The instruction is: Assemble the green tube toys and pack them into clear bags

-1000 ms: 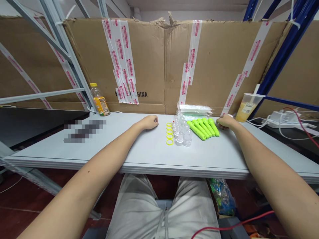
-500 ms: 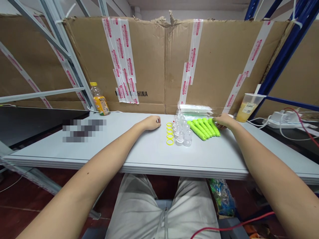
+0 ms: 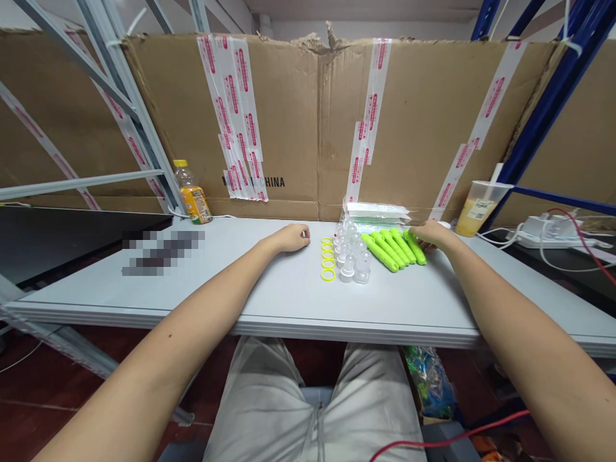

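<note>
My left hand [image 3: 291, 237] rests on the grey table, its fingers curled closed, with nothing to be seen in them. A column of yellow rings [image 3: 328, 264] lies just to its right. Beside the rings stand clear plastic caps [image 3: 362, 269] in rows. Farther right, several bright green tubes [image 3: 382, 253] lie side by side at a slant. My right hand [image 3: 430, 233] has its fingers closed at the far end of the rightmost green tube [image 3: 415, 248]; the fingertips are partly hidden behind the hand.
Clear plastic packets [image 3: 378, 212] lie behind the tubes, against a cardboard wall [image 3: 289, 115]. A cup of yellow drink [image 3: 476, 208] stands right of my right hand. A juice bottle [image 3: 195, 200] stands at the back left. A power strip [image 3: 548, 232] with cables sits far right.
The rightmost green tube has shifted very slightly toward me at my right hand. My left hand has not visibly moved.
</note>
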`<move>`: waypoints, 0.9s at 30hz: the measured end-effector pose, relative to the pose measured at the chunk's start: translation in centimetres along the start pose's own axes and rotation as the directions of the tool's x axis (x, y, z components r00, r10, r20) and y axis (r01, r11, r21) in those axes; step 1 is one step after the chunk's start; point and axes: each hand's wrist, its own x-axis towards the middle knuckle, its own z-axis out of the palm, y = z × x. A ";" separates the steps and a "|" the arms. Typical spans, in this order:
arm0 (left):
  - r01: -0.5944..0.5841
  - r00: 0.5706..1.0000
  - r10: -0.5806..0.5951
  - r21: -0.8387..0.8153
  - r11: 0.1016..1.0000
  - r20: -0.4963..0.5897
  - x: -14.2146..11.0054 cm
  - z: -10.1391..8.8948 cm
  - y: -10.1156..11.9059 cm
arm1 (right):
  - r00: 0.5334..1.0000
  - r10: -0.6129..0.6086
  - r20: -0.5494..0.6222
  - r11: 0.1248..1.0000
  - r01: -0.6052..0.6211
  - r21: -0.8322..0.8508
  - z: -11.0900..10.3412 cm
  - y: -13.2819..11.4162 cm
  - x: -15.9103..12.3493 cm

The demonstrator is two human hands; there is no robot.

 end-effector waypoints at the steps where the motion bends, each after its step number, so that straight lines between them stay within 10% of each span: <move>1: -0.001 1.000 0.001 -0.003 1.000 0.001 0.0 0.0 0.0 | 1.000 0.013 -0.011 1.000 -0.013 -0.002 -0.1 0.1 0.1; 18: -0.089 0.996 0.089 -0.117 0.989 -0.009 -1.3 -0.9 1.6 | 0.997 0.016 -0.073 0.984 -0.028 -0.175 -0.1 0.5 1.0; 23: -0.304 0.935 0.340 -0.269 0.914 0.101 -3.0 -2.8 3.9 | 0.994 0.013 -0.105 0.988 -0.029 -0.152 -0.4 0.7 1.1; 27: -0.252 0.868 0.338 -0.264 0.931 0.364 -3.9 -3.3 5.3 | 0.982 -0.002 -0.190 0.998 -0.010 -0.061 -1.0 1.0 1.1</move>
